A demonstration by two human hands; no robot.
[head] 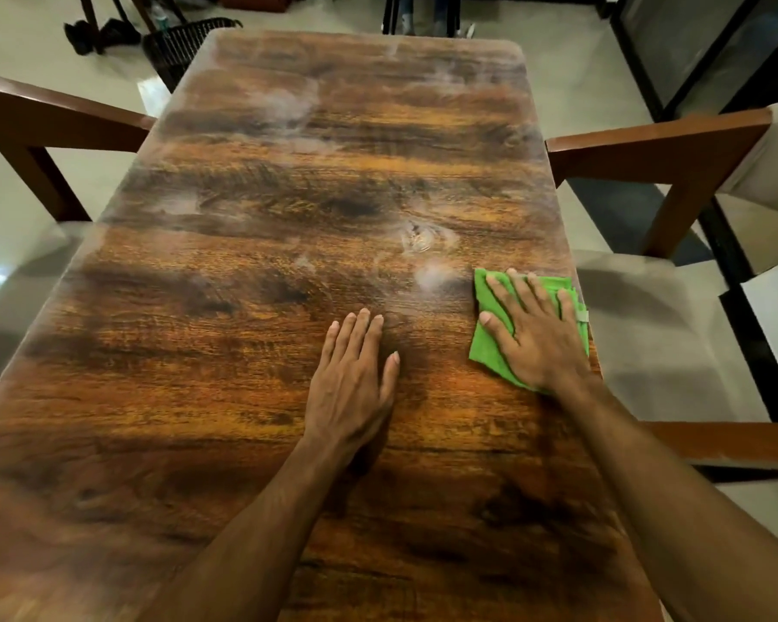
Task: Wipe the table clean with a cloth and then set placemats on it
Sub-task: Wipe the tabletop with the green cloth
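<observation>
— What is seen nearest?
— Two bare forearms are stretched over the near end of a wooden table (243, 316). The left hand (351, 379) is laid flat on the bare wood, with its fingers straight and close together and nothing gripped.
— And the other?
— The right hand (535, 334) is pressed palm down on a green cloth (486, 350). Its fingers are straight and slightly spread, so the cloth is pinned rather than clenched.
— Where is the cloth placed?
— It is folded flat by the table's right edge, to the right of the left hand and apart from it.
— What is found further off?
— Pale hazy smears (432, 276) are seen just beyond the cloth, and more are scattered toward the far end. A wooden-armed chair (41, 114) is drawn up on the left and a second chair (656, 136) on the right. Past the far left corner, a dark slatted basket (176, 44) is set on the pale floor.
</observation>
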